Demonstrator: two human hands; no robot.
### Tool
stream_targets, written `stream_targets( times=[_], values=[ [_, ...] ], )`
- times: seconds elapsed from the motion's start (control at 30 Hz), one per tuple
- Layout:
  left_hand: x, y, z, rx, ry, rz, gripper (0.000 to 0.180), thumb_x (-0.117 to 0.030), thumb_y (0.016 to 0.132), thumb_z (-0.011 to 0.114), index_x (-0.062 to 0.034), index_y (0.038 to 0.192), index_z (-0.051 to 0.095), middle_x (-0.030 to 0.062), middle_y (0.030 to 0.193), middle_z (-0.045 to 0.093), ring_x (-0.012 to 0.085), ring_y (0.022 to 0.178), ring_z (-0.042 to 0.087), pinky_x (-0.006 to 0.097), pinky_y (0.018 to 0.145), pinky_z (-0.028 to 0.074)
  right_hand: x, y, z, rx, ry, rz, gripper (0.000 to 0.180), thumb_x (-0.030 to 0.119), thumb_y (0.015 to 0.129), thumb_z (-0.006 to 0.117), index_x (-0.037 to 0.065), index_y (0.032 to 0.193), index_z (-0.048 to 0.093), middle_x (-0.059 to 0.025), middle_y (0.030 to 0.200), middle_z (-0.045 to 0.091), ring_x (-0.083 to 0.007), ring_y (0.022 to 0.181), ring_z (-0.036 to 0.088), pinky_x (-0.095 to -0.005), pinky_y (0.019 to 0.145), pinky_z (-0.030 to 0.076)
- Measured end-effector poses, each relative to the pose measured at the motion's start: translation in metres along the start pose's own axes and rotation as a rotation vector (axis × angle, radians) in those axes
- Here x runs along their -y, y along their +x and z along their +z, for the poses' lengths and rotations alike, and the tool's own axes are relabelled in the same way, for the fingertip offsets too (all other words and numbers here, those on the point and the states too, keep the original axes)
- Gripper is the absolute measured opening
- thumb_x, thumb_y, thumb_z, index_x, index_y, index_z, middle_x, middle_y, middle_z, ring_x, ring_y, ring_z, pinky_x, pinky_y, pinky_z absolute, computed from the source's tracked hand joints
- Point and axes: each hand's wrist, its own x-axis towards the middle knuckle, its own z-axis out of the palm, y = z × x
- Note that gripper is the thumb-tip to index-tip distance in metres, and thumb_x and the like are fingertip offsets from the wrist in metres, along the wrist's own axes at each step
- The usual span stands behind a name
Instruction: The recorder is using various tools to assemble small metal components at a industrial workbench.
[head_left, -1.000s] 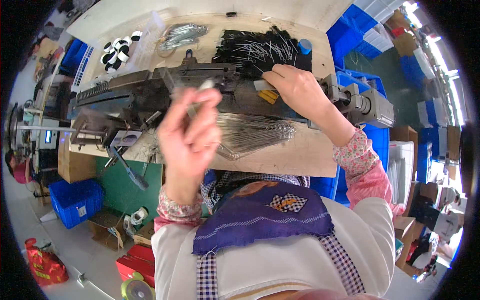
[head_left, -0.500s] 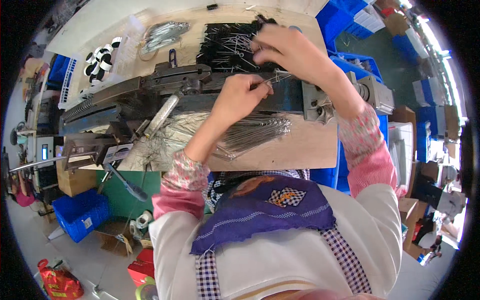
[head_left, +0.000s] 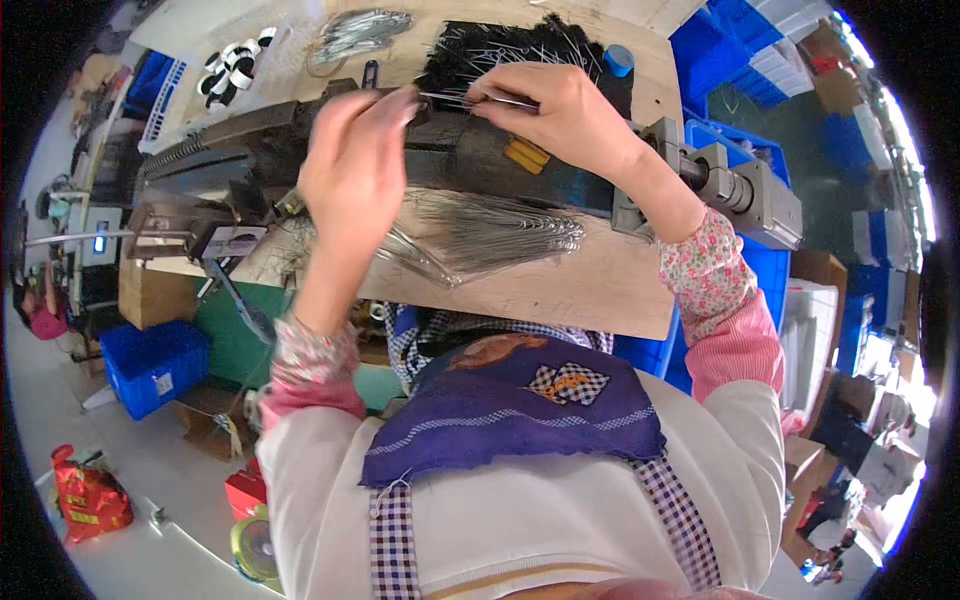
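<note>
At the far left, a blue crate (head_left: pixel 150 365) is sitting on the floor below the table (head_left: pixel 560 290), and a red bag (head_left: pixel 90 497) is lying nearer the lower edge. On the table's left end, black-and-white rolls (head_left: pixel 232 68) are resting well apart from the hands. A long dark metal machine (head_left: pixel 250 170) is running across the table. The left hand (head_left: pixel 355 170) is hovering over it, its grip pinched together at the near end of a thin wire (head_left: pixel 462 98); motion blur is hiding the fingertips. Below the hands, a fanned bundle of silver wires (head_left: pixel 490 232) is lying on the bare wood. The right hand (head_left: pixel 560 110) is holding the same thin wire from the other side, thumb and forefinger closed on it, just in front of a black bristly pile (head_left: pixel 480 48). Farther right, a grey cylinder unit (head_left: pixel 740 195) is ending the machine, with blue bins (head_left: pixel 740 55) standing behind it.
</note>
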Motion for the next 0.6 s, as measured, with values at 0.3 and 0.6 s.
stream_targets(
  times=[0.3,0.6],
  values=[
    [0.005,-0.018,-0.024,-0.095,-2.612,-1.571,0.043,-0.035,0.099,0.042,0.006,0.105,0.053,0.001,0.06,0.044,0.0079,0.037,0.037,0.023,0.033,0.025,-0.02,0.01,0.033,0.039,-0.133,0.006,0.02,0.016,0.081,0.068,0.0,0.091,0.063,-0.013,0.083,0.065,-0.0313,0.077,0.063,-0.0359,0.07,0.051],
    [-0.019,-0.068,0.009,0.522,-0.819,-1.12,0.024,-0.018,0.087,0.066,0.0007,0.097,0.053,0.0022,0.061,0.055,0.0089,0.048,0.051,0.026,0.043,0.041,0.008,0.011,0.027,0.098,-0.34,0.031,0.017,0.015,0.079,0.064,0.005,0.092,0.065,-0.0126,0.087,0.064,-0.0303,0.081,0.064,-0.0394,0.07,0.052]
  ],
)
